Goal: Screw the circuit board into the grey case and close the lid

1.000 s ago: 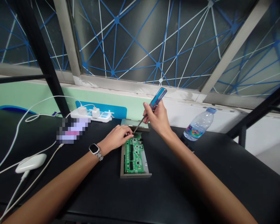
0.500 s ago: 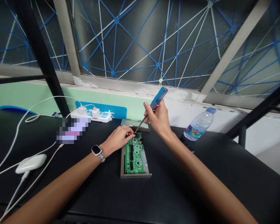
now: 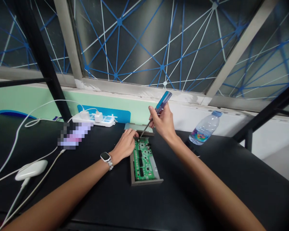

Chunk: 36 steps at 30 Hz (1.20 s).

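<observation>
Right grip [image 3: 163,123] clenched on a blue-handled screwdriver [image 3: 163,101], tip at the far end of the green circuit board [image 3: 144,160], whose long axis runs away from the person; left grip [image 3: 125,146] nearer that end, closure unclear.

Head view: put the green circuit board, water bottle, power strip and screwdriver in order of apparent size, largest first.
Largest to smallest:
green circuit board
plastic water bottle, though it sits farther away, so its place behind the board is unsure
white power strip
blue-handled screwdriver
</observation>
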Motion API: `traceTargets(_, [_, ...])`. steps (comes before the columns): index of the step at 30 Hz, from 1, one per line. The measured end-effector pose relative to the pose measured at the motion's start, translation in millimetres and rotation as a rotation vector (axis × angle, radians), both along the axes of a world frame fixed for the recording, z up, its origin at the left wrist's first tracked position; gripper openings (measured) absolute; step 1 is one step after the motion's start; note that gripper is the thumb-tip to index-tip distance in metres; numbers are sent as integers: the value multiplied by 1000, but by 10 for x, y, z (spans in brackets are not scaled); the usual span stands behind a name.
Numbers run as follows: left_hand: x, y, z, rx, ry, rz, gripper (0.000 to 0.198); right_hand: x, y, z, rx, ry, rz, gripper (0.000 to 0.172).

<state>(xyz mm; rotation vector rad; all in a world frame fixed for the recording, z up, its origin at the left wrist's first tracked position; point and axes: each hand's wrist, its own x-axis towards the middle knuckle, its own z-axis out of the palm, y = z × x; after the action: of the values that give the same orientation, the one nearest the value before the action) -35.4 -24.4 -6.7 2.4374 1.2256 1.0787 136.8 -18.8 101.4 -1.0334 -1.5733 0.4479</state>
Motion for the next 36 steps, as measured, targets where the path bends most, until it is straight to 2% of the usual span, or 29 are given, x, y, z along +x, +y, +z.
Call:
traceTargets(5, [35, 49, -46, -30, -139, -41, 33, -46, -13, -38, -13, -43, 9, 34])
traceTargets(11, [-74, 53, 90, -151, -191, -144, 18, -73, -9, -72, -12, -89, 5, 33])
traceTargets(16, [-58, 20, 143, -150, -216, -138, 14, -96, -20, -71, -23, -126, 17, 31])
traceTargets(36, [-103, 97, 50, -94, -153, -59, 11, -240, 131, -115, 14, -287, 36, 34])
